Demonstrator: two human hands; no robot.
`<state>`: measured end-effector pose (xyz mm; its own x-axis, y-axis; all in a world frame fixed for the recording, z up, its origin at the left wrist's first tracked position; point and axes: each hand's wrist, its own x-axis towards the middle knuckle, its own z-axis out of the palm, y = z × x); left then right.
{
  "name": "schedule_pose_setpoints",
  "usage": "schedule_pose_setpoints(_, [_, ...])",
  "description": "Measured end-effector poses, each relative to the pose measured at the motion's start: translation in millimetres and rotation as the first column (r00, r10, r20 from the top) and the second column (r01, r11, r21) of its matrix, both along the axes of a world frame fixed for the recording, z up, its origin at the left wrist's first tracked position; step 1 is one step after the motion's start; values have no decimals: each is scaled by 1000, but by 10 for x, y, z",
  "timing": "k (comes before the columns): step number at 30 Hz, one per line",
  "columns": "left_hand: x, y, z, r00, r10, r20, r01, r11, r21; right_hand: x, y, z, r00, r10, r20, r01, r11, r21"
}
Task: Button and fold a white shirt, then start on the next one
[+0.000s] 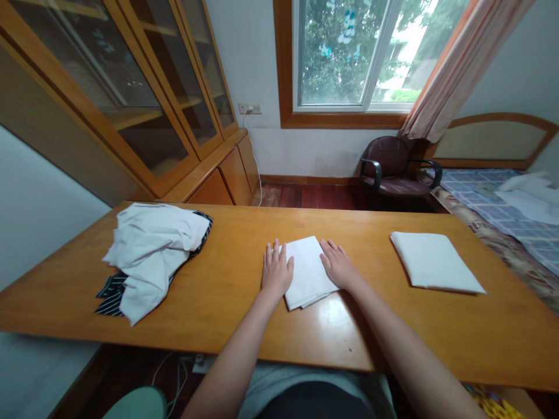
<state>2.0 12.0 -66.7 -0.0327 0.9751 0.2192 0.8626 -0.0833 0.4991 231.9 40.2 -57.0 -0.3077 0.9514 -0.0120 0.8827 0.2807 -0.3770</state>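
Head view shows white folded cloth (308, 272), layers uneven, sides under left hand (278, 271) and right hand (339, 265), grip spread flat.

On the table (236, 250), a cloth (308, 273) lies in the middle, with the left hand (277, 272) on its left side and the right hand (339, 266) on its right edge. A heap of clothes (152, 250) lies well to the left, a second cloth (437, 262) well to the right. Behind the table, a cabinet (174, 116) stands at left and a chair (388, 157) farther right, below a window (336, 64). A bed (498, 192) stands right of the chair.
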Motion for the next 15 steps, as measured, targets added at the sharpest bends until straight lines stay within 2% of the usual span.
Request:
schedule_pose_setpoints(3, [-93, -53, -108, 995, 58, 78, -64, 995, 70, 54, -75, -31, 998, -46, -32, 46, 999, 15])
schedule_pose_setpoints(6, [-177, -151, -158, 990, 63, 125, -76, 992, 98, 80, -181, -61, 994, -89, -66, 91, 996, 24])
schedule_pose_setpoints(11, [-206, -288, -118, 965, 21, 260, -46, 995, 92, 54, -383, -81, 989, -127, -70, 131, 990, 48])
schedule_pose_setpoints(15, [-196, -280, -46, 870, -1, 493, -5, 1000, 9, 28, -470, -71, 989, -133, -68, 138, 988, 75])
